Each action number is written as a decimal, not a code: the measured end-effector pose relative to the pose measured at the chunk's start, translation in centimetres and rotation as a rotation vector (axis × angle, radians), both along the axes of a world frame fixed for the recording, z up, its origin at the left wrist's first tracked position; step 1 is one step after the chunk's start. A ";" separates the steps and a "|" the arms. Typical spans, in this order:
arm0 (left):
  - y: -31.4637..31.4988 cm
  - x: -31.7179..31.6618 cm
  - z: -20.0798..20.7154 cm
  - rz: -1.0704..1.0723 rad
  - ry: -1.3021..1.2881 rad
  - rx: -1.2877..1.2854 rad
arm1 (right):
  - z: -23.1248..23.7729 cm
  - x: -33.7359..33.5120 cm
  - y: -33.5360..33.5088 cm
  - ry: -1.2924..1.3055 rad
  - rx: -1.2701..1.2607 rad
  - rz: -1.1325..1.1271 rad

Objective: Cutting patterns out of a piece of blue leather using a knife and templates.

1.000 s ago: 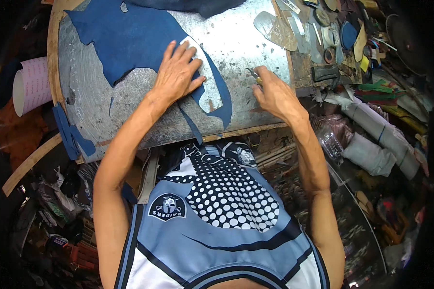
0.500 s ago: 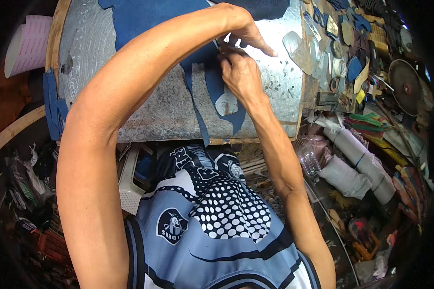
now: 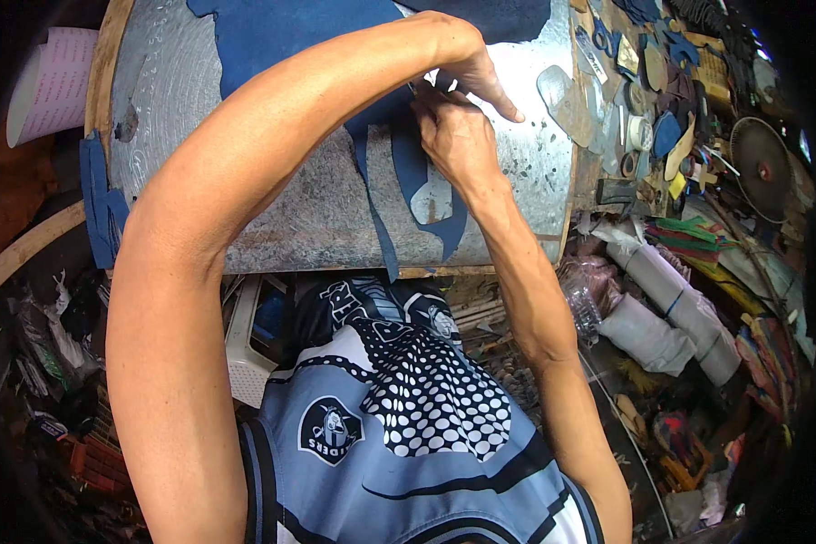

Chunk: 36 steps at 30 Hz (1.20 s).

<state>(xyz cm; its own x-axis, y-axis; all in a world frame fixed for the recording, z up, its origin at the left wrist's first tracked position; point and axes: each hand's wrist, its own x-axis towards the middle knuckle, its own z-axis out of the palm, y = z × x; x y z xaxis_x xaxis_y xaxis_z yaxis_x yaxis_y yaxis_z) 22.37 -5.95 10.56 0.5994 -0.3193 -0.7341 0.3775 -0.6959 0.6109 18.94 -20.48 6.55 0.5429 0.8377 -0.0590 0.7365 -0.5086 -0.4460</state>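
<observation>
Scratched and metal-topped, the desk (image 3: pixel 286 204) carries a blue sheet (image 3: pixel 286 45). At the sheet's right side, the left hand (image 3: pixel 479 77) bends over with one finger stretched out, close beside the curled right hand (image 3: pixel 460 138); whether either grips anything, I cannot tell. Farther right of the sheet are a white roll (image 3: pixel 640 133) and a fan (image 3: pixel 758 168).

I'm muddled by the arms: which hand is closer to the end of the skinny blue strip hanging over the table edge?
Right. The right hand is up and rightward from the blue strip's end; the left hand is farther up.
</observation>
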 end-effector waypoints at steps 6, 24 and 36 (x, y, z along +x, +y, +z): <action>-0.5 0.1 0.3 -0.002 0.011 0.072 | -1.2 0.1 -0.1 -0.108 0.052 0.060; -1.2 -1.2 0.7 0.005 -0.114 0.128 | 1.0 -0.8 -1.7 -0.004 -0.087 -0.058; -3.1 -10.8 -3.7 -0.137 -0.679 0.426 | 2.9 -5.9 -6.3 0.045 -0.076 -0.191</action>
